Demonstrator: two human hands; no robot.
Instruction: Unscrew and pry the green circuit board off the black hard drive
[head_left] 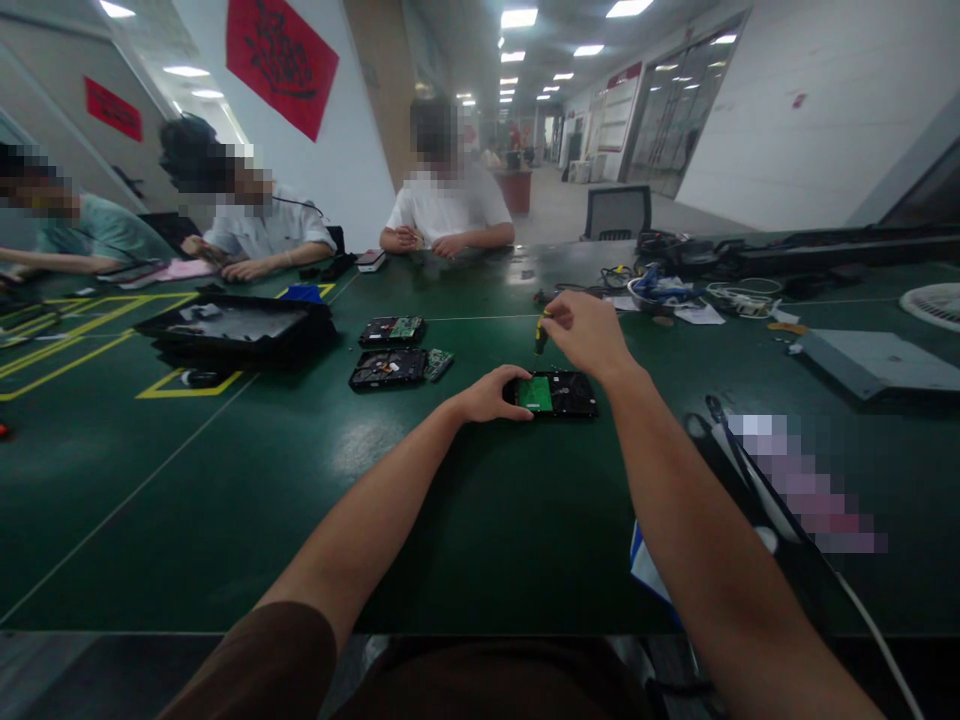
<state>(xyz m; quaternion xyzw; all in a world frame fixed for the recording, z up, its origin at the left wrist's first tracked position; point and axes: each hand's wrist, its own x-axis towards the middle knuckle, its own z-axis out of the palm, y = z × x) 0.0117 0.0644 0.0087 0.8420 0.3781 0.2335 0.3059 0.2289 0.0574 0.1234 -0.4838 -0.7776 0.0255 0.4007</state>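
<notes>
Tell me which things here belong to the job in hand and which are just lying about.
Belongs to the job:
Hard drive, gripped by the left hand
Yellow-and-black screwdriver, in the right hand
Perhaps the untouched drive and circuit board beside it

Apparently just lying about:
Stacked black trays
Grey metal box
White round grille

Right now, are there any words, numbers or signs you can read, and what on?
None can be read clearly.
Big red wall sign: black brush writing, too blurred.
Smaller red wall sign: dark marks, too blurred.
Far wall board: too small.
Hard drive held by the left hand: any print too small.
</notes>
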